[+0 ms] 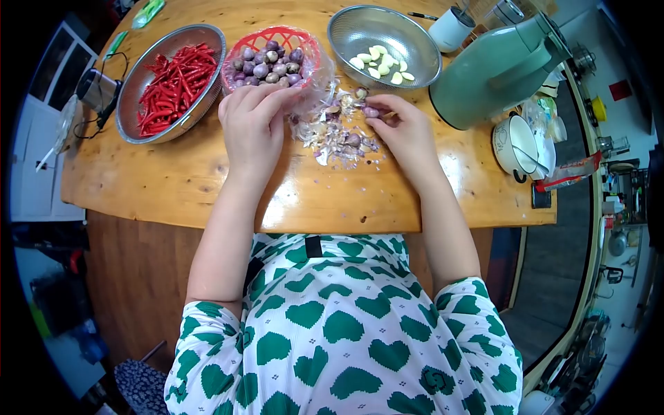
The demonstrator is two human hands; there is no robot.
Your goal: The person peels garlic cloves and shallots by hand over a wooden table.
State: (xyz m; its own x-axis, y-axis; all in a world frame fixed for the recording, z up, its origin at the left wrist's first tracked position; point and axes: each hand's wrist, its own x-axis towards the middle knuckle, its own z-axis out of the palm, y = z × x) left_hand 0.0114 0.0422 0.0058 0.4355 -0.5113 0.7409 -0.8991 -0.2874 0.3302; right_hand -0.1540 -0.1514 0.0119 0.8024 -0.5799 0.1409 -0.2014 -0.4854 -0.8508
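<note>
My left hand [252, 123] is at the near rim of a red plastic basket [282, 32] lined with clear plastic film. Its fingers are bent down and its fingertips are hidden, so I cannot make out what they grip. Purple-skinned garlic bulbs [261, 70] fill the basket. My right hand [407, 131] pinches a purple garlic bulb [371, 112] between thumb and fingers. Between my hands lies a heap of papery garlic skins [330, 137], with a loose bulb [353, 140] in it. Peeled white cloves [375, 71] sit in a metal strainer bowl [339, 33] behind the heap.
On the left stands a metal colander [200, 114] of red chillies [180, 86]. A large green thermos jug [484, 76] is close to my right hand. Farther right are a white enamel pot [505, 146] and a red packet [570, 171]. A white cup [451, 29] stands behind.
</note>
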